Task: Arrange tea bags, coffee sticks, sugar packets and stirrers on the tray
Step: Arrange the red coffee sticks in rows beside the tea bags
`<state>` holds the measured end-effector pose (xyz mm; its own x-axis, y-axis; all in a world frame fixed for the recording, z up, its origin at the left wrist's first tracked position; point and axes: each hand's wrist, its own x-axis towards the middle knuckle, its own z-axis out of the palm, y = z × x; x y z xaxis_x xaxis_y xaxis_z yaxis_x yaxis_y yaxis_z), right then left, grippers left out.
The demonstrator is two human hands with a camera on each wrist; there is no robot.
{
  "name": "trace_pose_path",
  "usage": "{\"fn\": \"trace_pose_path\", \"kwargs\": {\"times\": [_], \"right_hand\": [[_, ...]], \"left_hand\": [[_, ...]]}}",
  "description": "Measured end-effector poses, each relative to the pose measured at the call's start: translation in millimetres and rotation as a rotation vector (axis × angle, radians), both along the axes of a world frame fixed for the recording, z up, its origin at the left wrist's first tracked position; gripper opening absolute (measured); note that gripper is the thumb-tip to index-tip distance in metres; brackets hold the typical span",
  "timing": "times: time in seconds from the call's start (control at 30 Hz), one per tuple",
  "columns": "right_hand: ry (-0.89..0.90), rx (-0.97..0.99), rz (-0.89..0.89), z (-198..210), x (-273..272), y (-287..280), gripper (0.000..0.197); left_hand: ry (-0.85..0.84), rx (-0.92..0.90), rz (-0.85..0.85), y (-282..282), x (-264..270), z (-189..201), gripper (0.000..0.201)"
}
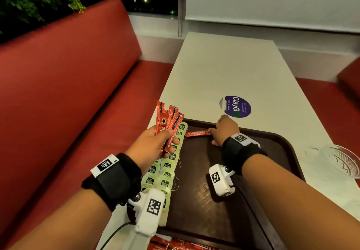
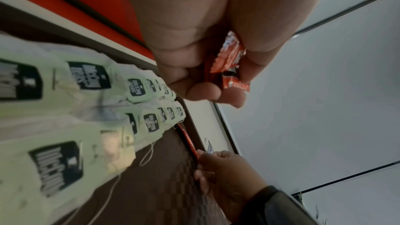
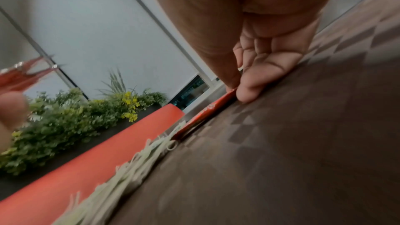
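A dark brown tray [image 1: 272, 158] lies on the white table. Pale green tea bags [image 1: 167, 170] run in two rows along the tray's left side, also in the left wrist view as tea bags [image 2: 86, 78]. My left hand [image 1: 155, 144] grips a bunch of red coffee sticks [image 1: 169, 121] above those rows; their lower ends show as coffee sticks [image 2: 229, 67]. My right hand [image 1: 224, 131] pinches the end of one red coffee stick [image 1: 196, 133] lying flat at the tray's far edge, seen too as a coffee stick [image 3: 205, 110] under the fingertips [image 3: 246, 90].
A red bench seat [image 1: 68, 86] runs along the left of the table [image 1: 233, 70]. A purple round sticker [image 1: 235, 106] sits just beyond the tray. A clear glass dish [image 1: 339, 160] stands at the right edge. More red packets [image 1: 175, 244] lie at the near edge.
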<state>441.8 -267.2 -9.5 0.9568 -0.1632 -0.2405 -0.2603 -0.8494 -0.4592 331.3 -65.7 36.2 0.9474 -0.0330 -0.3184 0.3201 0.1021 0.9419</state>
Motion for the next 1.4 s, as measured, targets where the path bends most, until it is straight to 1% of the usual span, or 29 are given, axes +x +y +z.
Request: {"fn": "trace_pose_path", "kwargs": {"times": [0.2, 0.3, 0.37, 0.4, 0.47, 0.53, 0.6, 0.67, 0.73, 0.87, 0.97, 1.2, 1.27, 1.3, 1.37, 1.4], "right_hand": [[0.016, -0.050, 0.019, -2, 4, 7, 0.038], [0.034, -0.079, 0.041, 0, 5, 8, 0.037], [0.017, -0.079, 0.051, 2, 2, 8, 0.034], [-0.022, -0.085, 0.065, 3, 1, 8, 0.033], [-0.115, -0.100, 0.157, 9, -3, 8, 0.027], [-0.148, -0.109, 0.299, 17, -6, 9, 0.021], [-0.112, -0.172, 0.423, 22, -7, 13, 0.021], [-0.043, -0.248, 0.478, 24, -8, 16, 0.025], [-0.008, -0.269, 0.482, 22, -8, 17, 0.028], [-0.029, -0.263, 0.415, 20, -9, 17, 0.027], [-0.012, -0.294, 0.379, 21, -7, 19, 0.029], [0.008, -0.305, 0.367, 21, -4, 18, 0.033], [-0.075, -0.243, 0.344, 25, -5, 18, 0.034], [-0.142, -0.157, 0.327, 29, -6, 18, 0.034], [-0.217, 0.120, 0.319, 43, -11, 22, 0.040], [-0.204, 0.255, 0.332, 53, -14, 25, 0.043]], "left_hand": [[-0.007, 0.024, -0.032, -2, 5, 2, 0.013], [0.002, 0.005, -0.019, -5, 12, 4, 0.015], [0.009, -0.002, -0.008, -6, 15, 4, 0.015], [0.009, -0.002, -0.007, -6, 17, 4, 0.015], [0.008, -0.005, -0.007, -5, 19, 3, 0.015], [0.007, -0.004, -0.011, -5, 20, 0, 0.015], [0.004, 0.004, -0.015, -5, 20, -2, 0.015], [0.003, 0.004, -0.015, -4, 20, -4, 0.014], [0.001, 0.000, -0.017, -4, 20, -4, 0.014], [-0.001, -0.002, -0.025, -1, 22, -5, 0.016], [-0.011, -0.012, -0.018, 4, 22, -6, 0.016], [-0.010, 0.010, -0.027, 6, 23, -11, 0.017], [-0.035, 0.055, -0.066, 6, 23, -12, 0.018], [-0.047, 0.074, -0.094, 5, 23, -13, 0.020], [-0.056, 0.088, -0.141, 3, 23, -14, 0.022], [-0.059, 0.087, -0.156, 2, 23, -14, 0.023]]}}
